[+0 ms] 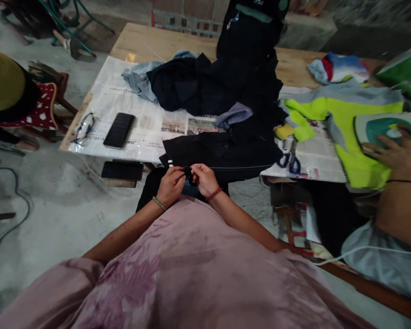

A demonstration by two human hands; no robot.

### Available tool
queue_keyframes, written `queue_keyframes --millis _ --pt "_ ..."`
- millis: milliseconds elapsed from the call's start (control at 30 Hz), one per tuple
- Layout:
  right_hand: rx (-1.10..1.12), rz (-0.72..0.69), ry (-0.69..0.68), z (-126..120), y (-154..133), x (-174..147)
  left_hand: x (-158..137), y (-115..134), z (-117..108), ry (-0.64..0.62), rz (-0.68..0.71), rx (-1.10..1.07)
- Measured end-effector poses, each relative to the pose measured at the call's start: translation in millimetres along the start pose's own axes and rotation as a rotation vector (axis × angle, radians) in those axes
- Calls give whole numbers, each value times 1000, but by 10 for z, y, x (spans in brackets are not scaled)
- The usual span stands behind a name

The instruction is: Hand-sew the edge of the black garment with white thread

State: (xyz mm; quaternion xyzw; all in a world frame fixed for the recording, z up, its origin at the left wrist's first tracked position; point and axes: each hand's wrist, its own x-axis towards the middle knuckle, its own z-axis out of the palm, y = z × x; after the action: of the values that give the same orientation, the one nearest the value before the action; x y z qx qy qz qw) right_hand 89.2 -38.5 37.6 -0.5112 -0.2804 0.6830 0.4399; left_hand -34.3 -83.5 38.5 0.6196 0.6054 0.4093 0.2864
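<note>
My left hand (171, 185), with a green bead bracelet at the wrist, pinches a dark edge of a black garment (222, 153) at the table's front edge. Close beside it, my right hand (204, 179), wearing a red bracelet, is closed at the fingertips on the same dark edge. Whether a thread or something else small is between the fingers cannot be made out. A thin white line runs along the garment, and a small white tag (171, 162) shows above my left hand. More dark clothing (205, 82) lies heaped behind it.
On the newspaper-covered table (99, 98) lie a phone (119, 130), glasses (85, 127) and blue-handled scissors (289, 163). Another phone (122, 170) rests below the edge. At right, a co-worker's hand (397, 151) holds an iron (387, 130) on a yellow-green garment (352, 128).
</note>
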Motion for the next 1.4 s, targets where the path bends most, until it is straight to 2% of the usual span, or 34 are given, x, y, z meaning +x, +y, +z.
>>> queue_keyframes --millis 233,433,600,800,967,1167,1267,1400 --pt "-25 17 -35 47 52 -2 88 30 -5 3 135 173" --pt "-1 13 45 24 -2 53 -3 81 -40 -83 190 236" --pt "-12 14 2 68 32 20 44 69 -37 -29 161 237" --pt "-7 40 54 48 -2 56 -23 88 -50 -90 180 222" --pt "-27 41 35 73 56 36 7 79 -40 -71 154 245" --pt "15 25 134 -44 -57 131 -102 77 -94 -159 179 258" --pt "6 19 118 -82 -81 117 -164 55 -143 -125 158 244" --pt "-48 -20 88 -62 -47 47 -135 55 -188 -120 199 223"
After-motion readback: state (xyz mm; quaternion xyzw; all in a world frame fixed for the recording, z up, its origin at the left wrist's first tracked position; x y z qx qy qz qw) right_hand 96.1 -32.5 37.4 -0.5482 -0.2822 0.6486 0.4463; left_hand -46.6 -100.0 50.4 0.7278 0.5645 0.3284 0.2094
